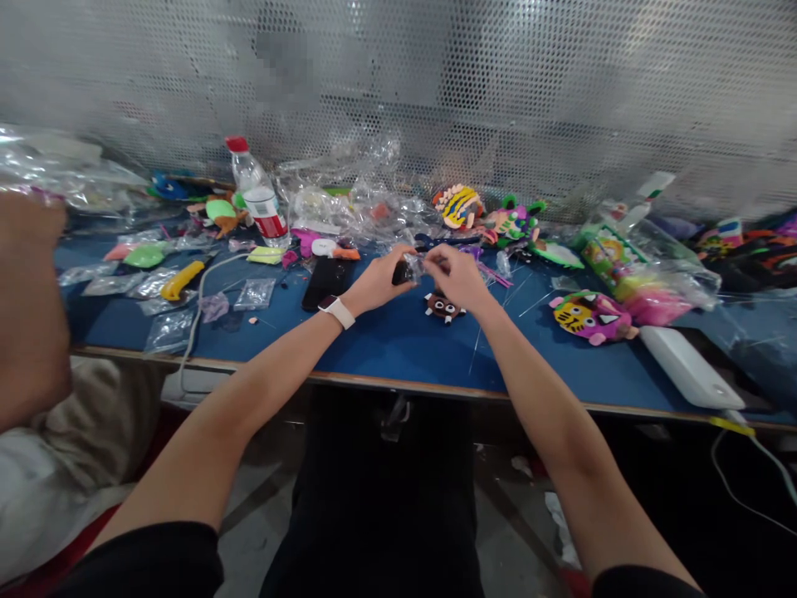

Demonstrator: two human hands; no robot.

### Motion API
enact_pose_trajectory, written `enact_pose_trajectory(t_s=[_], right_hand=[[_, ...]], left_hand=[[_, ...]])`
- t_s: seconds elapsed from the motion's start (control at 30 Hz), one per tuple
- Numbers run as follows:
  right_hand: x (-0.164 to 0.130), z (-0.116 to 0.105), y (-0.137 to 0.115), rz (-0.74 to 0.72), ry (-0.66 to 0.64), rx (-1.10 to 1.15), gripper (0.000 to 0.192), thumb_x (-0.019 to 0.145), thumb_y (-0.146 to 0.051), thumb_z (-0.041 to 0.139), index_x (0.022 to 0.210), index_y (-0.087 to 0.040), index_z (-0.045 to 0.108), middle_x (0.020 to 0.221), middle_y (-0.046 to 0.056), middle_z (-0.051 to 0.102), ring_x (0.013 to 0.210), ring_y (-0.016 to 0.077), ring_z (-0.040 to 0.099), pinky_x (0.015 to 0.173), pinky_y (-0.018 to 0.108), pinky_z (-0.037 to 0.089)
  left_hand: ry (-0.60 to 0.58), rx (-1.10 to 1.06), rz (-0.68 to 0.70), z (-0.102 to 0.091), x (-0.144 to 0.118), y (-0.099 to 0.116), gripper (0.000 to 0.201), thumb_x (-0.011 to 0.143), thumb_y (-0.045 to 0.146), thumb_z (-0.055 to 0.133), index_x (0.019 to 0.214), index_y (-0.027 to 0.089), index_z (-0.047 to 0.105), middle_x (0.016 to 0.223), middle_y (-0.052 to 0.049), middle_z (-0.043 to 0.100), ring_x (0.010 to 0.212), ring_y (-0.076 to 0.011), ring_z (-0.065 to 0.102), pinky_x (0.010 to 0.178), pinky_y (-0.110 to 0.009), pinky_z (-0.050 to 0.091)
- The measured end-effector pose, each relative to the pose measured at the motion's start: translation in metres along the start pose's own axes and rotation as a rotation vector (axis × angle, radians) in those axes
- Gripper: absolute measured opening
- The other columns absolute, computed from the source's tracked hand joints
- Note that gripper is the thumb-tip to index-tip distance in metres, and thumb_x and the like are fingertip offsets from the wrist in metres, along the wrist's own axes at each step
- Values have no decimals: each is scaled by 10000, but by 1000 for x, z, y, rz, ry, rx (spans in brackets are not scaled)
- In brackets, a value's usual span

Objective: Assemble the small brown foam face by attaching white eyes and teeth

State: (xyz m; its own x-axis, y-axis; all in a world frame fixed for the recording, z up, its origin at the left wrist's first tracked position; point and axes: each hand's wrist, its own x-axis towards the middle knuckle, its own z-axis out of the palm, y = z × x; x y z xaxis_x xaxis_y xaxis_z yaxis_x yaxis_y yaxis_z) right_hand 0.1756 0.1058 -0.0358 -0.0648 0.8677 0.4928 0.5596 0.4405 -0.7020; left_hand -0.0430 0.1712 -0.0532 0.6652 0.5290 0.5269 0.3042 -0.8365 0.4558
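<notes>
Pinching at a small clear plastic packet, both hands meet just above the blue desk. The left hand, with a pale watch on its wrist, is curled closed around something dark along with the packet's near edge. The right hand has its fingertips nipped together on the packet's other side. What is inside is too small to tell.

Judging by that grip, the neat way is to keep the film taut between the two pinches and pull apart gently, low over the desk, so anything that slips out lands close.

Just below the right hand lies a brown felt face with little white points, soft and flat. To the left, a black phone lies glossy on the matte surface. Out right, a yellow-and-pink tiger mask of foam or felt sits near a smooth white power bank.

Further back there is a yellow utility knife and a clear water bottle with a red cap. Crinkled cellophane bags are heaped among bright craft animals. Behind everything stands a perforated metal screen. Another person's arm edges in at far left.
</notes>
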Motion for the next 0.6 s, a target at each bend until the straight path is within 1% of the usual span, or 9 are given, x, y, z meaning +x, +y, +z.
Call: enact_pose_trajectory(t_s=[0.07,0.1,0.17,0.23,0.3,0.33,0.43,0.53,0.6], right_hand=[[3,-8,5,56,174,66,132,990,-367,639,967,-236,639,889,45,713,565,152,609,597,354,498],[4,-11,7,75,231,89,143,988,-380,644,981,-237,639,896,49,711,550,146,602,589,357,503],[6,-15,9,97,261,123,177,979,-405,659,1039,-239,661,910,56,719,548,147,607,579,361,514],[6,-14,9,104,222,143,223,967,-433,672,1074,-240,700,906,60,734,559,156,620,564,359,516],[4,-9,6,104,173,163,240,948,-451,692,1042,-236,741,854,55,741,571,168,636,545,351,505],[4,-6,4,104,153,176,242,936,-454,705,1015,-231,756,810,50,737,572,175,642,536,348,499],[0,2,-2,107,92,206,256,913,-462,733,998,-225,781,727,36,727,578,186,656,537,348,506],[-2,8,-4,101,44,189,289,873,-487,790,993,-225,778,796,50,762,609,189,684,596,366,551],[-3,9,-2,87,30,178,307,846,-491,823,986,-222,769,834,58,773,620,194,698,631,380,570]], left_hand=[[22,12,-42,0,-1,-2,573,890,254,794,1391,197,521,1187,-118,717,1101,-303,733,953,-418,568],[29,15,-69,-1,-1,-4,585,889,254,794,1398,193,514,1161,-117,721,1108,-313,732,961,-432,568],[48,6,-101,-1,-2,-5,607,898,274,785,1421,182,491,1186,-135,718,1154,-328,718,994,-459,562],[68,-16,-77,-1,-2,-5,626,909,295,766,1445,176,466,1320,-172,681,1218,-329,693,1051,-477,545],[87,-34,-32,0,-1,-4,603,937,316,726,1457,174,456,1432,-190,629,1273,-319,663,1110,-481,517],[99,-41,-19,0,-1,-4,569,956,322,697,1452,172,461,1443,-191,622,1273,-311,658,1121,-479,510],[140,-56,-33,1,1,-2,425,1005,330,618,1380,168,500,1293,-164,679,1141,-280,684,1048,-464,541],[144,-72,-61,0,2,-2,339,1011,358,618,1290,190,522,1088,-107,686,959,-248,674,905,-430,564],[137,-87,-62,0,1,-3,335,998,387,647,1255,209,527,1031,-84,668,914,-240,658,849,-414,557]])
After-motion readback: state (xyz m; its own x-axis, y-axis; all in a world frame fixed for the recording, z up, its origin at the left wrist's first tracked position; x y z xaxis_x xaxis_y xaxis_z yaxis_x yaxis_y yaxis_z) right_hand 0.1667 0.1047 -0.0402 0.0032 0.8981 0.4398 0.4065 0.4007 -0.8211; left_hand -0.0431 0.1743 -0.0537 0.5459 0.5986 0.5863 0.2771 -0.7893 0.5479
